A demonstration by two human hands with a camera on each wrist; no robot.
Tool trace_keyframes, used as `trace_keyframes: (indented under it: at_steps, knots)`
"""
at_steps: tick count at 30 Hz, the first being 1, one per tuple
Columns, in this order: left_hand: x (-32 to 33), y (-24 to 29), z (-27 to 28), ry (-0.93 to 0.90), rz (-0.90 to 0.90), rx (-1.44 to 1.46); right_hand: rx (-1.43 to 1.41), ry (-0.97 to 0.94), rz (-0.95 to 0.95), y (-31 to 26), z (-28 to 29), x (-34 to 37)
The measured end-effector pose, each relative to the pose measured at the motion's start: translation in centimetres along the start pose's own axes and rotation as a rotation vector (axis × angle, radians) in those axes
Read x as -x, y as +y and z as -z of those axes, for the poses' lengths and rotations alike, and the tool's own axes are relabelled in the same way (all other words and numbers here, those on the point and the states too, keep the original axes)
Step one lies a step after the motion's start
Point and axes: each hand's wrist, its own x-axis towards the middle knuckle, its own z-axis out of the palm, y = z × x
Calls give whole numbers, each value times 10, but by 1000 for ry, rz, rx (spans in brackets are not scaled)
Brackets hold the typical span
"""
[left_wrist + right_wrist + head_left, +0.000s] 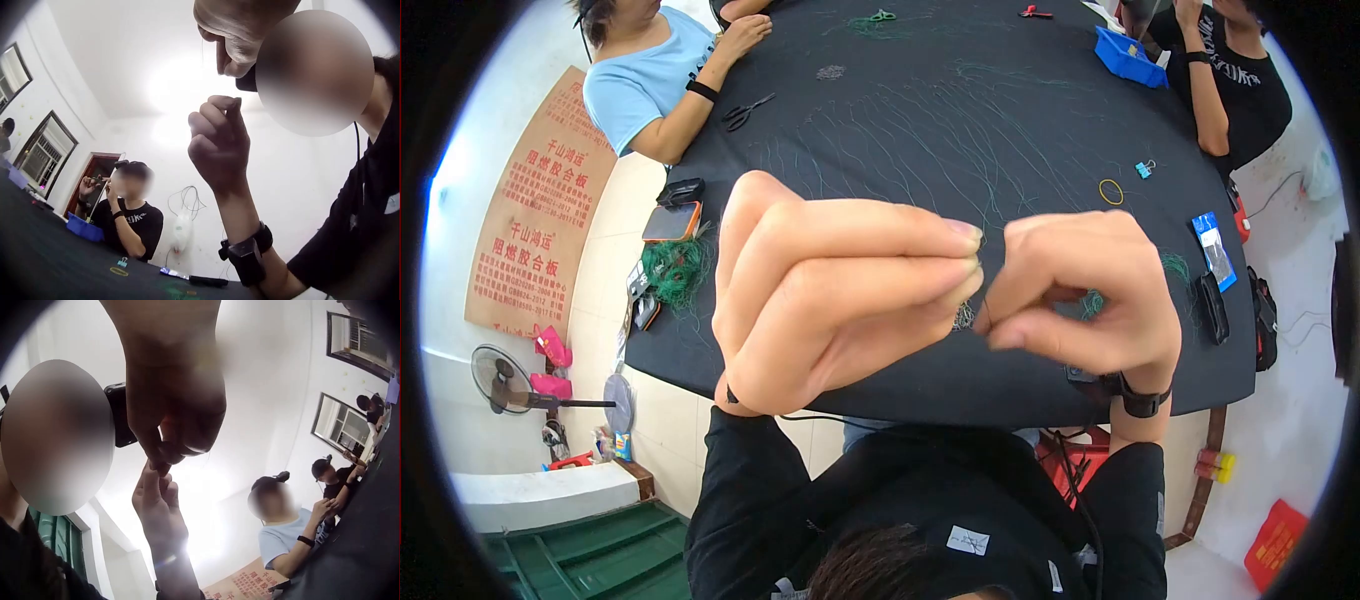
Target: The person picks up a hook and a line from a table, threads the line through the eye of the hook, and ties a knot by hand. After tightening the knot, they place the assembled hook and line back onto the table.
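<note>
Both hands are raised close to the head camera, over the table's near edge. My left hand has its fingers folded over, with thumb and fingertips pinched together. From it a fine thread hangs in the left wrist view. Just right of those fingertips, my right hand curls its index finger down to the thumb. A thin dark strand shows at that pinch; whether it is the same thread I cannot tell. In the right wrist view the two hands' fingertips meet or overlap.
Green threads spread across the black-covered table. A small silvery pile shows between the hands. Around it lie a green tangle, black scissors, a blue basket and a binder clip. Other people sit opposite.
</note>
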Motion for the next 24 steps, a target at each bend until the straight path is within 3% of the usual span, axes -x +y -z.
trace_keyframes:
  at_steps: [2,5,9,10,14,17,24]
  knots:
    - [0,0,1,-10,-16,-31,-33,16,25,-5,-4,2]
    - [-1,2,-1,33,22,-7,159,25,40,-6,-1,1]
    - [1,-1,-1,7,69,104,74,323,-239,6,-2,0]
    - [1,-1,-1,-6,71,111,34,370,-181,13,-3,-1]
    - [1,-2,-2,6,58,73,96,200,-237,1,-7,-1]
    - [0,-3,-2,33,32,-4,157,59,-43,-10,-11,1]
    - [2,0,-1,11,-4,-40,214,143,83,-28,-10,7]
